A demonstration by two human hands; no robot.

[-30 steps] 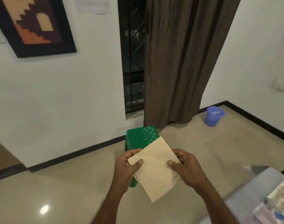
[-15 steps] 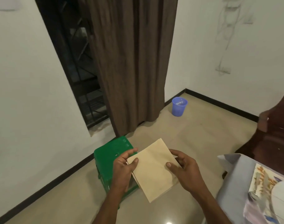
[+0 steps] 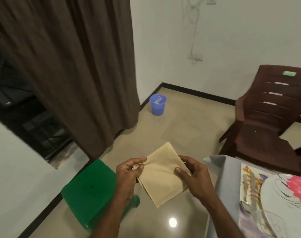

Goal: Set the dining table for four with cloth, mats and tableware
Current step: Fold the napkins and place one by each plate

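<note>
I was on the napkin step, I judged: my left hand (image 3: 127, 176) and right hand (image 3: 193, 179) each pinched a side of the folded napkins (image 3: 160, 176), held between them left of the counter (image 3: 221, 170) (its plate (image 3: 287, 203) already set). Next I'd need to peel one off and lay it there.

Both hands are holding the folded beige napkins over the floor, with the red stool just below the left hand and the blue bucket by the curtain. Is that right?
Not quite: the head view shows a green stool, not a red one, below the left hand. The rest stands: left and right hand hold the folded beige napkins over the floor, and the blue bucket stands by the curtain.
</note>
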